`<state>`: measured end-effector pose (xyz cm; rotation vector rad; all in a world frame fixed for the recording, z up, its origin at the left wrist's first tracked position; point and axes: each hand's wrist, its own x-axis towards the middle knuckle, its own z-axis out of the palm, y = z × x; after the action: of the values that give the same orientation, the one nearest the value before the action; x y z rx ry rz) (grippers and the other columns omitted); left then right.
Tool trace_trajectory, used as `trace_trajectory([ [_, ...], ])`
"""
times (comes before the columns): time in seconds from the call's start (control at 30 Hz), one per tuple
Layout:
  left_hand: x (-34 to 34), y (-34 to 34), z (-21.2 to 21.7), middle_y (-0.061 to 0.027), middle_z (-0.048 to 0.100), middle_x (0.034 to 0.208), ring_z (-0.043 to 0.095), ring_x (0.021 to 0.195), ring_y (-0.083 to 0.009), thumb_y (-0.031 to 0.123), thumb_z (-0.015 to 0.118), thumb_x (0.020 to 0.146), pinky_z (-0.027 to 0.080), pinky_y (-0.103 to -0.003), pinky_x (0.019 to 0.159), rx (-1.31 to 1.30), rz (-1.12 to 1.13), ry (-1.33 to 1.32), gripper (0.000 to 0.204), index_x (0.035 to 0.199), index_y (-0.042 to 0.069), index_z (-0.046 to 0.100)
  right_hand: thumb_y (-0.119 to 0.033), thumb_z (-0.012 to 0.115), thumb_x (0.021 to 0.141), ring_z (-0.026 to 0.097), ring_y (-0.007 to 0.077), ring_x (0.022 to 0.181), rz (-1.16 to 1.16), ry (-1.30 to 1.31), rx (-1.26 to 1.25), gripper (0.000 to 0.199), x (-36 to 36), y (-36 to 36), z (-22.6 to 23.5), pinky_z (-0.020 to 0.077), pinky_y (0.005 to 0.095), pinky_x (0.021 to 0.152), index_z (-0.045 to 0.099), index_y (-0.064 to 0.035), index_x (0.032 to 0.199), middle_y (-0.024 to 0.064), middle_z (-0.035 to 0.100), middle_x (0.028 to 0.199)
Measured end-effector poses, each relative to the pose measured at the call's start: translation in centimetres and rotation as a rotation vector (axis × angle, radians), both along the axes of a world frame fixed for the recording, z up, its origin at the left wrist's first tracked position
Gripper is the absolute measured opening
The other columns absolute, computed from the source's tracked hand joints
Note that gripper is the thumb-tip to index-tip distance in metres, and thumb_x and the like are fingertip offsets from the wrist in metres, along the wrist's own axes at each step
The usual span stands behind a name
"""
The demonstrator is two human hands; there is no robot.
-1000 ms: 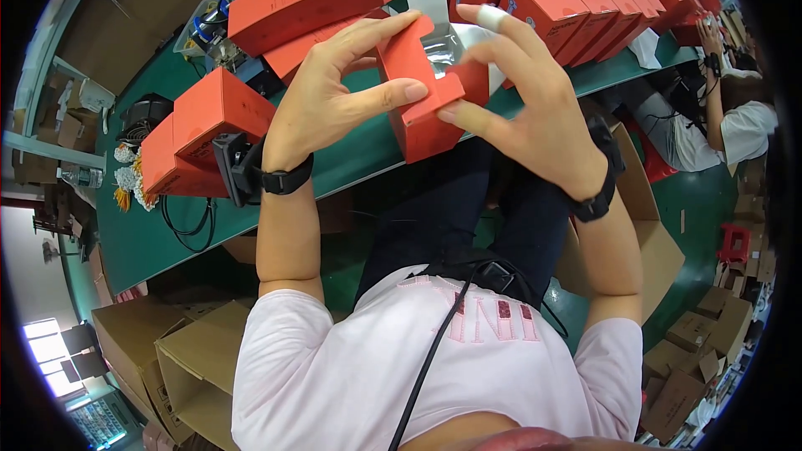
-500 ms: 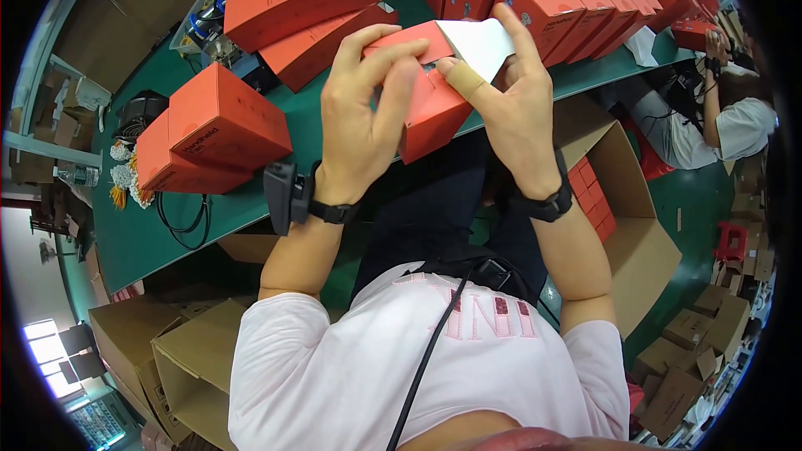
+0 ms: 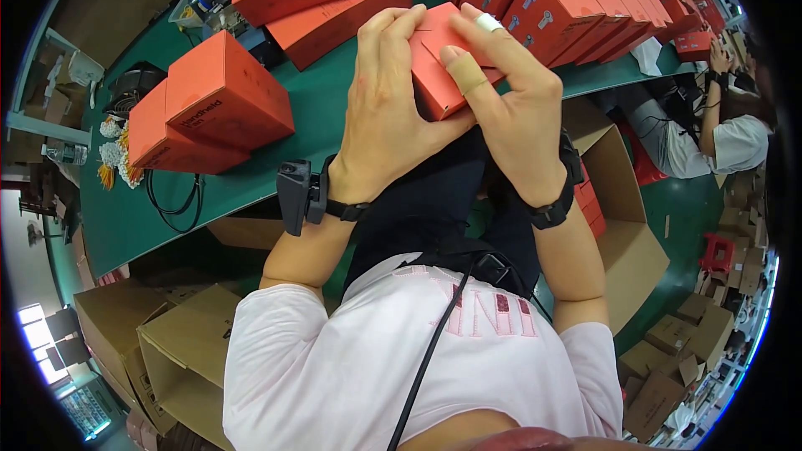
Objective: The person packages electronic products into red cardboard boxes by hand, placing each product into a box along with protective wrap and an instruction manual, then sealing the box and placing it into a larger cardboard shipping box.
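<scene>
The small orange box (image 3: 434, 67) is held up over the near edge of the green bench (image 3: 125, 209), just above the person's lap, pinched between both hands. The left hand (image 3: 384, 108) wraps its left side and underside, fingers curled over the top edge; the right hand (image 3: 510, 108) covers its right side, a taped forefinger and thumb pressing down on the lid flap — so only the top face and one corner of the box show. Behind it, along the far edge, a row of orange boxes (image 3: 576, 0) stands packed close, leaving little free bench there. Toward the left end two stacked orange boxes (image 3: 209, 108) sit with bare green surface between them and the hands. To the right, below the bench edge, an open cardboard carton (image 3: 626, 234) stands on the floor — its contents mostly hidden by the right forearm.
</scene>
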<state>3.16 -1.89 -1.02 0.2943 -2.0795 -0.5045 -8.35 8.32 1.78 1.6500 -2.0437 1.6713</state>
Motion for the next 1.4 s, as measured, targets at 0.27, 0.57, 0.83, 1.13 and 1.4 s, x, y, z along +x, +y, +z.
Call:
trace_trajectory([
  [0.27, -0.3, 0.9, 0.1, -0.0195, 0.052, 0.131, 0.052, 0.120, -0.0396, 0.020, 0.092, 0.063, 0.047, -0.046, 0.099, 0.151, -0.020, -0.007, 0.091, 0.140, 0.003, 0.045, -0.018, 0.080, 0.084, 0.070, 0.0213, 0.106, -0.021, 0.007, 0.126, 0.044, 0.2, 1.0, 2.5, 0.0535, 0.0319, 0.093, 0.069, 0.0030, 0.120, 0.0184, 0.072, 0.117],
  [0.57, -0.3, 2.6, -0.6, -0.0195, 0.050, 0.135, 0.050, 0.124, -0.0392, 0.014, 0.094, 0.059, 0.044, -0.046, 0.104, 0.170, 0.000, -0.033, 0.102, 0.145, 0.004, 0.041, -0.005, 0.068, 0.090, 0.068, 0.0155, 0.104, 0.010, -0.375, -0.075, 0.031, -0.5, 0.1, 0.5, 0.0524, 0.0290, 0.092, 0.070, 0.0019, 0.121, 0.0142, 0.074, 0.113],
  [0.83, -0.6, 2.2, -0.8, -0.0215, 0.050, 0.137, 0.050, 0.123, -0.0403, 0.020, 0.095, 0.057, 0.046, -0.047, 0.101, 0.128, -0.047, 0.049, 0.113, 0.150, 0.000, 0.035, -0.006, 0.066, 0.095, 0.067, 0.0163, 0.105, 0.047, -0.047, 0.018, 0.028, -1.8, 0.7, 1.0, 0.0515, 0.0280, 0.093, 0.070, 0.0006, 0.121, 0.0122, 0.072, 0.116],
  [1.13, -0.8, 2.0, -0.2, -0.0233, 0.048, 0.141, 0.050, 0.124, -0.0416, 0.021, 0.095, 0.059, 0.045, -0.047, 0.102, 0.083, -0.067, 0.033, 0.118, 0.154, -0.003, 0.028, -0.019, 0.063, 0.097, 0.056, 0.0356, 0.130, 0.069, 0.166, 0.184, 0.037, -2.1, 1.9, 2.1, 0.0422, 0.0393, 0.109, 0.066, -0.0022, 0.130, 0.0228, 0.055, 0.143],
  [1.4, 2.0, -2.8, -2.8, -0.0108, 0.058, 0.133, 0.059, 0.120, -0.0216, 0.017, 0.070, 0.092, 0.049, -0.037, 0.102, 0.999, -0.286, 0.402, 0.057, 0.143, 0.002, 0.047, -0.059, 0.085, 0.070, 0.027, 0.0448, 0.149, 0.190, 0.336, 0.003, 0.126, -4.6, 7.1, 3.0, 0.0282, 0.0491, 0.119, 0.019, 0.0007, 0.159, 0.0300, 0.020, 0.162],
])
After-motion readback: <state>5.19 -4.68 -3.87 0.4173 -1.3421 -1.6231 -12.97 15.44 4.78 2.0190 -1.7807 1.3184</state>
